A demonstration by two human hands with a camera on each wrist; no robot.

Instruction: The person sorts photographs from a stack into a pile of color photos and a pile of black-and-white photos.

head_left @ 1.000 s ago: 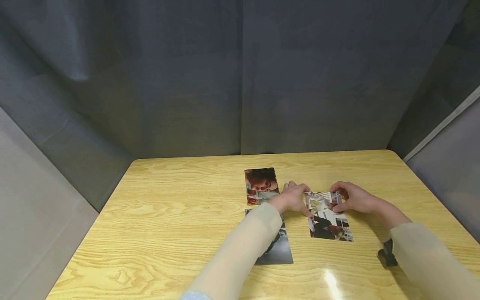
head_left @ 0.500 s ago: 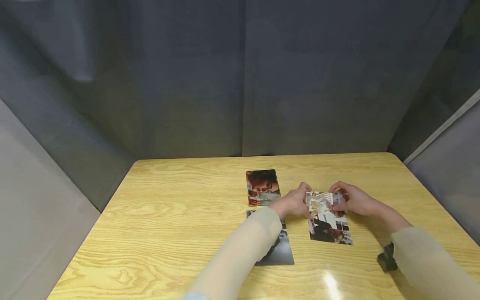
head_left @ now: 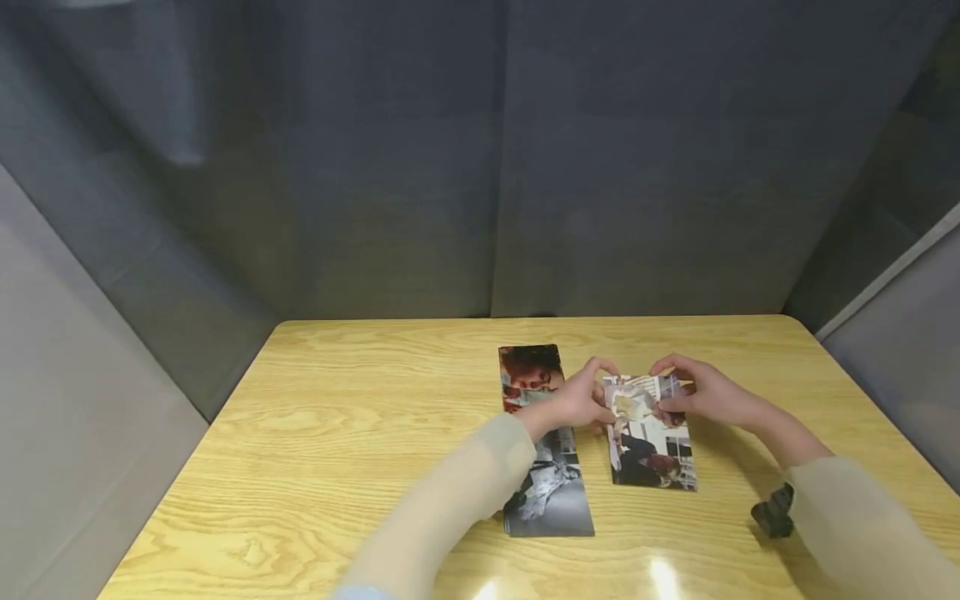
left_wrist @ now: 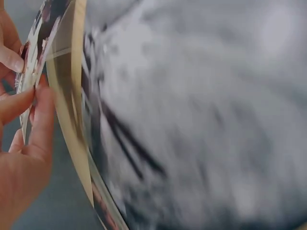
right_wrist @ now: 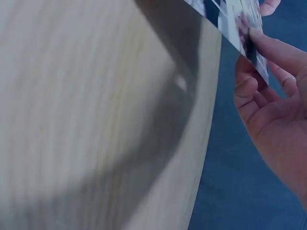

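A colour photo print lies lengthwise on the wooden table, right of centre. My left hand pinches its far left corner. My right hand pinches the far right corner. That far end is raised a little off the table while the near end rests on it. In the left wrist view my left hand holds the print's edge. The right wrist view shows my right hand with its thumb on the print.
A red-toned photo lies left of my left hand, and a black-and-white photo lies nearer, partly under my left sleeve. A small black object sits by my right sleeve. Grey curtains close off the table's back and sides.
Both hands have drawn slightly left with the print's far end, which now stands a little higher off the table. The other photos have not moved.
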